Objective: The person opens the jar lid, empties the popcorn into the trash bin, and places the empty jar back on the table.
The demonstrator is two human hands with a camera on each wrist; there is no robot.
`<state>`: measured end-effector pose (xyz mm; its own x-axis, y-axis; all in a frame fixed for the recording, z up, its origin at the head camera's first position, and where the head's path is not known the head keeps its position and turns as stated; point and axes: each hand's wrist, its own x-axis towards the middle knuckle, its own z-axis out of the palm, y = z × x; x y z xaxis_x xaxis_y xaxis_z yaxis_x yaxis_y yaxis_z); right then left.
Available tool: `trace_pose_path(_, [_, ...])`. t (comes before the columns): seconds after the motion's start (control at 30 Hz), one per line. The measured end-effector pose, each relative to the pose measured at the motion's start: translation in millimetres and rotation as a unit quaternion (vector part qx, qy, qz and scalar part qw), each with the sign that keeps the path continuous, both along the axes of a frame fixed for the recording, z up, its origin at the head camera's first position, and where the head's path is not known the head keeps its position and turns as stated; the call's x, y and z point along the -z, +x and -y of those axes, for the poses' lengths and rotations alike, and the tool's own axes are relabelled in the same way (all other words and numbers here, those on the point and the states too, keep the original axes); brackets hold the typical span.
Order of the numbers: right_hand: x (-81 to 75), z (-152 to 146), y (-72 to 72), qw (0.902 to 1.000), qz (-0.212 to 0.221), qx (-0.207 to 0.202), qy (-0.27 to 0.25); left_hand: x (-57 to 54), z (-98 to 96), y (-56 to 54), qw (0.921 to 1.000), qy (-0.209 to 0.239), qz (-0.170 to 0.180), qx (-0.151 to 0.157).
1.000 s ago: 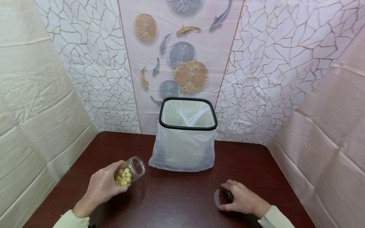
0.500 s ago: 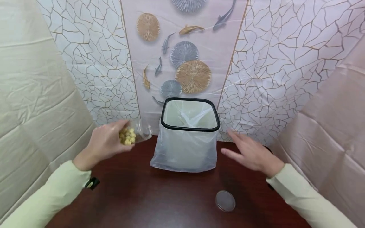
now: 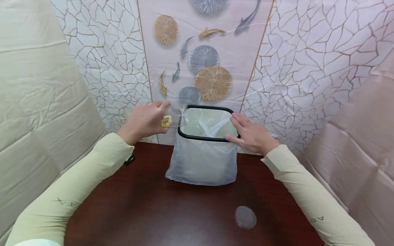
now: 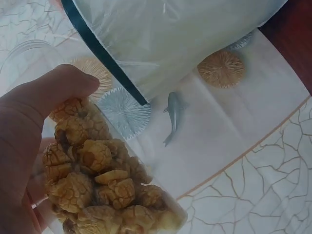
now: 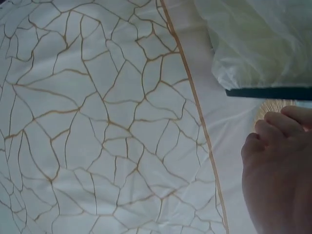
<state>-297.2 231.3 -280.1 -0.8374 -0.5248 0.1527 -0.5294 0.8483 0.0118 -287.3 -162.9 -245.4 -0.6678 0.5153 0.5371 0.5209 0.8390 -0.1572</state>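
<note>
My left hand grips a clear jar that lies on its side, its mouth at the left part of the bin's rim. Round popcorn pieces fill the jar's bottom end in the left wrist view. The pale bin has a black rim and a translucent bag hanging over its outside. At the rim's right side is my right hand, fingers extended over the edge; whether they touch it is hard to tell.
A round clear lid lies on the dark red table, front right. Behind the bin hangs a patterned cloth. Pale cloth walls stand at both sides.
My left hand has carried the jar up and right to the bin's rim. My right hand has let go of the lid on the table and moved up to the bin's right rim.
</note>
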Motion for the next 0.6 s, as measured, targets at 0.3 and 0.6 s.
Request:
trace_pose_path(0.3, [11.6,5.5,-11.7,0.9990,0.035,0.020,-0.018,-2.2,-24.3,-16.4,0.9984,-0.033,-0.041,0.017])
trace_pose_path(0.6, [15.1,5.7,-12.5,0.9983,0.048,0.018,-0.026,-5.6,-32.0,-27.3,0.9916,-0.069,-0.101,0.043])
